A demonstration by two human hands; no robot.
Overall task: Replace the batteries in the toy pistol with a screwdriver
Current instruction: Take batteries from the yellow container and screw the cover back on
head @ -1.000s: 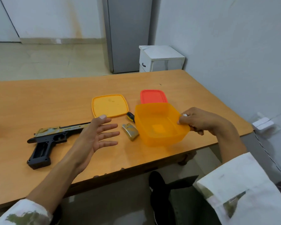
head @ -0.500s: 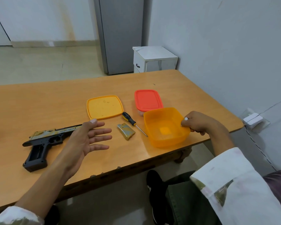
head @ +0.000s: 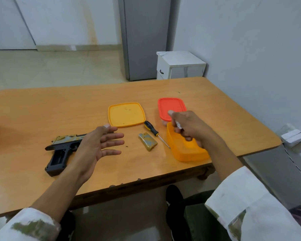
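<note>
The black plastic toy pistol with camouflage slide [head: 64, 147] lies flat, left of centre on the wooden tabletop [head: 42, 115]. It is probably light, rigid and slick, so take it round the grip. The left hand [head: 94, 146] hovers over its muzzle end with fingers spread. The right hand [head: 186, 127] pinches a small silvery item [head: 178, 125], perhaps a battery.

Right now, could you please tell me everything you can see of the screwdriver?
The screwdriver has a black-and-yellow handle that looks plastic and a thin bare metal shaft. It lies flat on the table, handle pointing away, tip by the wall of the open orange container. The camouflage cover lies just left of it, apart. Neither the left hand nor the right hand touches it.
</note>
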